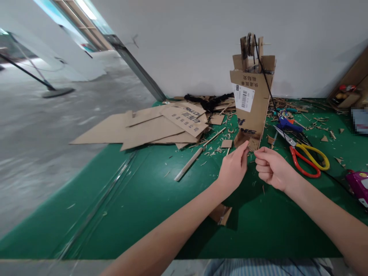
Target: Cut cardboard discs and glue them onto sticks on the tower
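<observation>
Both of my hands are close together in front of the base of a tall cardboard box tower (251,101). The fingers of my left hand (234,168) are pressed together at the edge of a small cardboard piece (253,144). Just right of it, my right hand (270,167) is curled, thumb against forefinger; whatever lies in this pinch is too small to make out. A pulley wheel (251,44) sits between two uprights on top of the tower, and a black cord (266,78) runs down from it to the right.
Scissors (309,155) lie open right of my hands, near a purple tape measure (359,184). Flat cardboard sheets (161,124) and a pale stick (189,164) lie left. Scraps litter the green table (138,211). A cardboard offcut (221,214) is below my left wrist.
</observation>
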`<state>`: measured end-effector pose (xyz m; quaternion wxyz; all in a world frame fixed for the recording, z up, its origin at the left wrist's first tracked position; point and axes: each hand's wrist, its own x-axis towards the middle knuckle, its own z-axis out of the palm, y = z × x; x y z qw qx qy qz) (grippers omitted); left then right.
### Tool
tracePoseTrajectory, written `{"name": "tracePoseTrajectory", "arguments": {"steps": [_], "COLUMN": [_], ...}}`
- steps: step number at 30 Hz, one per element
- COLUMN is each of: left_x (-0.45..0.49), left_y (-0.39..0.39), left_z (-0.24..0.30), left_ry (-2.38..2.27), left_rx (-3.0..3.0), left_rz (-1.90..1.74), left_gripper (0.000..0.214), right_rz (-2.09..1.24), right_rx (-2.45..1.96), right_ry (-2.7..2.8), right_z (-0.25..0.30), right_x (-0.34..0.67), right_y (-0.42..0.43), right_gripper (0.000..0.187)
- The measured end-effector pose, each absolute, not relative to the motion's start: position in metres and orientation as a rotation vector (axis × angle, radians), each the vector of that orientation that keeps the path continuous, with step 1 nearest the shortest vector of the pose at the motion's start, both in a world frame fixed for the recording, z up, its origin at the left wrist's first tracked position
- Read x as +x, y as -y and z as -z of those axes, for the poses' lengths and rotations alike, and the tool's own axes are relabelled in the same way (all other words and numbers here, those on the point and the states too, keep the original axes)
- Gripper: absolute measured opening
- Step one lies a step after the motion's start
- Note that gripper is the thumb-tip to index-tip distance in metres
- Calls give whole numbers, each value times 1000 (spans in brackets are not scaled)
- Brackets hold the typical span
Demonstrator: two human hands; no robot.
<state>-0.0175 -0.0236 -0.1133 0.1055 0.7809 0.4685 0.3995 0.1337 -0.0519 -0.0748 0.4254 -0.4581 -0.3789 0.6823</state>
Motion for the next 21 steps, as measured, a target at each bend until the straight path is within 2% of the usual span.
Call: {"name": "tracePoseTrajectory", "arguments": {"steps": [2,5,7,10,12,14,19,21], "left_x": [-19,-21,-23,-24,-23,-21,-17,-16], "left_y": [24,23,23,21,20,20,23,24], "left_z": [114,117,119,120,119,119,119,119], "left_ry": [-1376,-1363,-1341,-1325,-1335,-1354,-1395,-1375], "left_rx": [2336,2411,2460,2500,2516,2531,2547,2542], "left_rz": [-1172,-1107,-1039,-962,-934,-938,-1027,-1070], "left_gripper": [34,38,45,53,51,45,35,35], "right_rz": [-1431,-703,-264,-10,-129,-424,-1427,-1711], "right_rx": [-1251,-1490,-1622,-1720,-1758,-1709,-1382,-1275], "right_ry": [1247,1879,2208,2415,2335,2111,1234,974], "right_z": [77,81,83,85,87,88,84,79], "right_x": [136,140,141,141,139,137,137,138], "right_y": [52,54,56,56,55,52,49,49], "right_gripper": [22,9,11,18,14,7,19,23]}}
